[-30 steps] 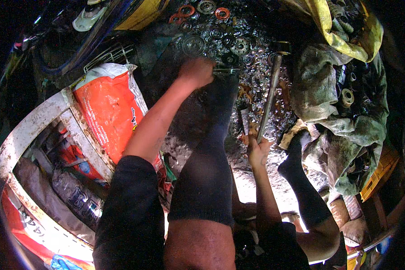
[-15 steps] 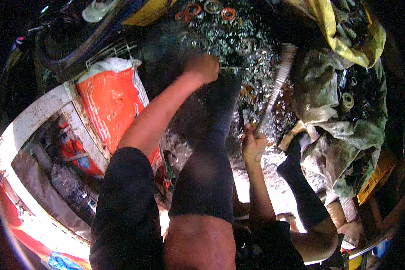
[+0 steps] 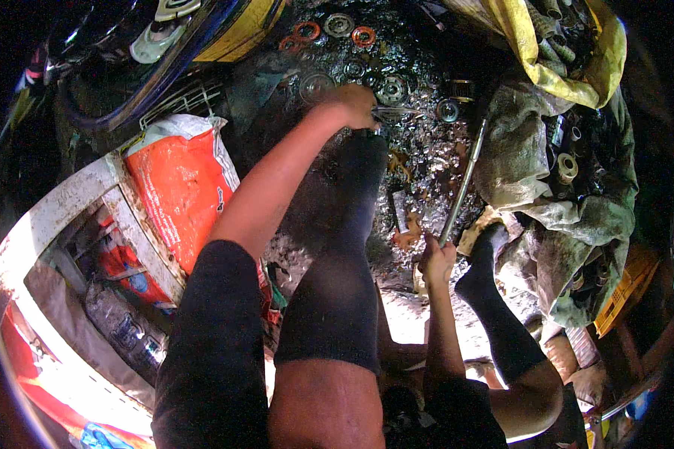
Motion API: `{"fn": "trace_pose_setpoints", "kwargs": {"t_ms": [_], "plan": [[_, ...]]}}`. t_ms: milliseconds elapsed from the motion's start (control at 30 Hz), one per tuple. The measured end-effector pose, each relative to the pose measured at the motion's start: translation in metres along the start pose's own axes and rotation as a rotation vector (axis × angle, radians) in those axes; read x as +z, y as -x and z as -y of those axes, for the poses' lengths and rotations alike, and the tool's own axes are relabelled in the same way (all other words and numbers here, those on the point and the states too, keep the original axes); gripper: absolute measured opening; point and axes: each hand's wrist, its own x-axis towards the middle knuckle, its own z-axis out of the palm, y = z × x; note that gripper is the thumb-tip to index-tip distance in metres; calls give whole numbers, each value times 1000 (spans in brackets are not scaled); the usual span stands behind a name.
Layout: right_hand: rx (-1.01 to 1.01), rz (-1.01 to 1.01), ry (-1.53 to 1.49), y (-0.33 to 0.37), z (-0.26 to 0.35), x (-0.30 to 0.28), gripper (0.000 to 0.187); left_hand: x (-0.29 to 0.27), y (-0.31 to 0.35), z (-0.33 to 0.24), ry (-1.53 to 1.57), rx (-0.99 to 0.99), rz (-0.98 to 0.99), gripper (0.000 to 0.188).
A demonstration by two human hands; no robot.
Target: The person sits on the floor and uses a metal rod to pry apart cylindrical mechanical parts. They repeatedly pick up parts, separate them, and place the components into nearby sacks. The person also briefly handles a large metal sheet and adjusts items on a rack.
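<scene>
My left hand (image 3: 354, 107) is closed just beyond my left foot, low over the oily ground. A thin, shiny metal tool (image 3: 398, 111) sticks out from it to the right; the part inside my fist is hidden, and so is its exact kind. My right hand (image 3: 436, 263) is wrapped round the lower end of a long metal rod (image 3: 464, 182), which slants up and away to the right. Near my left hand lie a round metal disc with holes (image 3: 392, 90) and a dark ring with a bluish rim (image 3: 448, 111).
Orange rings (image 3: 363, 37) and a grey geared ring (image 3: 339, 25) lie farther off. A dirty cloth sack (image 3: 517, 142) with metal parts stands right, a yellow sack (image 3: 528, 52) beyond it. At left are a red-orange bag (image 3: 176, 187) and a worn white frame (image 3: 60, 198).
The rod, blurred before, now shows sharply with its far end lower. My right hand has moved slightly nearer and right. The thin tool at my left hand has become visible.
</scene>
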Motion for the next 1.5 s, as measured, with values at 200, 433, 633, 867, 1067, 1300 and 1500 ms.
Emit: {"fn": "trace_pose_setpoints", "kwargs": {"t_ms": [200, 433, 633, 867, 1067, 1300, 1500], "plan": [[32, 98, -132, 27, 31, -4, 30, 28, -11, 36, 180, 270, 33, 52], [69, 176, -214, 53, 81, 10, 33, 31, 22, 51, 440, 88, -260, 40], [-8, 181, -230, 61, 91, 21, 26, 51, 73, 27, 36, 21, -364, 32], [-67, 215, -223, 68, 127, 17, 27, 63, 63, 24, 54, -53, -329, 32], [-435, 228, -339, 69, 158, 18, 29, 51, 58, 16, 39, -194, -110, 25], [-34, 164, 33, 17, 76, 46, 24, 39, 53, 15, -43, -146, -99, 23], [-395, 183, -75, 48, 103, 32, 26, 44, 51, 16, -48, -160, -86, 25]]}}
